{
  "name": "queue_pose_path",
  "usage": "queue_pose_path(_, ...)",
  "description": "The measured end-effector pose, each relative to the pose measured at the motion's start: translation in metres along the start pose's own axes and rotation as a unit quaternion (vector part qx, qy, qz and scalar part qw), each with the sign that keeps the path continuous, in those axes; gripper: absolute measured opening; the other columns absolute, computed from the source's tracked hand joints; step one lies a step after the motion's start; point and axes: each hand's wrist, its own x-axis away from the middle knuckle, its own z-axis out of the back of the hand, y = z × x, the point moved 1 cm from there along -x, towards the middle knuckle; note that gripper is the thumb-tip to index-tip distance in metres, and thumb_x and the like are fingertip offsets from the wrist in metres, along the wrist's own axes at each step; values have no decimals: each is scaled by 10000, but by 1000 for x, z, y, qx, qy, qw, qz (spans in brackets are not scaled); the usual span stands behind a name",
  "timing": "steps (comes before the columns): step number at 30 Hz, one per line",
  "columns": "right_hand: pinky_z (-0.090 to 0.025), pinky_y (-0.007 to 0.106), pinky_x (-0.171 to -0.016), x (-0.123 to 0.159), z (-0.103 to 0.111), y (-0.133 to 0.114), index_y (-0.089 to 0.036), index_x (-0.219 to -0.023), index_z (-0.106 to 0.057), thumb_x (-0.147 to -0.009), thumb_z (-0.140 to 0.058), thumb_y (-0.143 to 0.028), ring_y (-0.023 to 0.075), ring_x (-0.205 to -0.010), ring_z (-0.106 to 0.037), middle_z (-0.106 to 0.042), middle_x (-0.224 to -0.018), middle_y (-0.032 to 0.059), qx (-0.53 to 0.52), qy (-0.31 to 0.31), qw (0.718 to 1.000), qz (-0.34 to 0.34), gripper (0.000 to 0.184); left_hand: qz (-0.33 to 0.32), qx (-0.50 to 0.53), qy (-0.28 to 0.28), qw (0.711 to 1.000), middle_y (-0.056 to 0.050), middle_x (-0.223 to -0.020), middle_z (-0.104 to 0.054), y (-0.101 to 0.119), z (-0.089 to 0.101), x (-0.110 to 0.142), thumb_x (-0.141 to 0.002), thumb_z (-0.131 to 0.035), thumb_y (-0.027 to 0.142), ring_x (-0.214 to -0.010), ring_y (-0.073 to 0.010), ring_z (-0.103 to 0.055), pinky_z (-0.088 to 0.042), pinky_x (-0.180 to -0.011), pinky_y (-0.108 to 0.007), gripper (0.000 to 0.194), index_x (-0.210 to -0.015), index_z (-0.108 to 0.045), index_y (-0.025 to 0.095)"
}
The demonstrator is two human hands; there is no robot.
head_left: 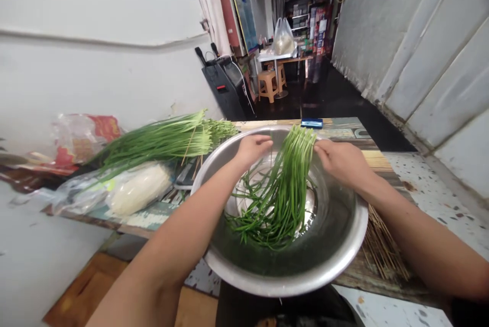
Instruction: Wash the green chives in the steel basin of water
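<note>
A large metal basin (pixel 344 261) stands in front of me with a bunch of green chives (pixel 280 194) in it. Their pale cut ends point up at the far rim, and the green tips curl down onto the bottom. At the right side of those pale ends, my right hand (pixel 342 161) is closed, fingertips against the bunch; whether a stick runs through it I cannot see. My left hand (pixel 254 150) is over the basin's far left part, thumb and fingers pinched together. Something thin seems to hang at its fingertips, too fine to make out.
More chives (pixel 160 136) lie on the table at left, by a clear bag holding something pale (pixel 139 189). Thin bamboo skewers (pixel 382 245) lie right of the basin. A small blue object (pixel 311 123) sits behind it. Farther off are a black speaker-like box (pixel 225 85) and stools (pixel 268 85).
</note>
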Motion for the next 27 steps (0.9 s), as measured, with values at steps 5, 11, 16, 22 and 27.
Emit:
queue_pose_path(5,-249,272,-535,-2,10,2,-193,-818,-636,-881,-362,-319,171,-560,-540,-651,-668,44,-12,28,1000,5,308,-4,-192,-59,980,-73,-814,-701,-7,5,-2,-698,-621,106,-734,-173,-629,-483,-751,-290,437,-1134,-646,130)
queue_pose_path(11,-337,232,-536,5,51,23,-194,-790,-635,-885,-410,-335,123,-547,-532,-629,-640,10,-111,81,987,79,281,-70,-437,-79,893,-110,-1047,-679,-9,8,3,-724,-562,136,-990,-256,-602,-422,-912,-317,421,-1133,-657,143)
queue_pose_path(16,-353,202,-511,11,63,23,-189,-872,-648,-895,-439,-328,83,-486,-491,-604,-606,-9,-127,207,969,51,252,-176,-329,-98,923,-69,-962,-689,10,-5,8,-870,-423,280,-928,-211,-601,-416,-884,-309,319,-941,-705,150)
queue_pose_path(22,-373,211,-550,8,48,7,-150,-898,-649,-899,-425,-263,106,-647,-581,-665,-769,51,-137,225,963,56,251,-154,-67,-91,982,-45,-703,-656,48,-14,1,-837,-539,353,-841,-205,-607,-427,-806,-294,295,-688,-668,133)
queue_pose_path(27,-388,221,-597,-6,74,-8,-145,-892,-645,-927,-371,-274,105,-687,-584,-659,-794,51,-143,282,946,76,305,-92,186,-115,971,-73,-895,-670,64,-10,14,-796,-612,438,-975,-248,-603,-449,-817,-338,367,-955,-643,109)
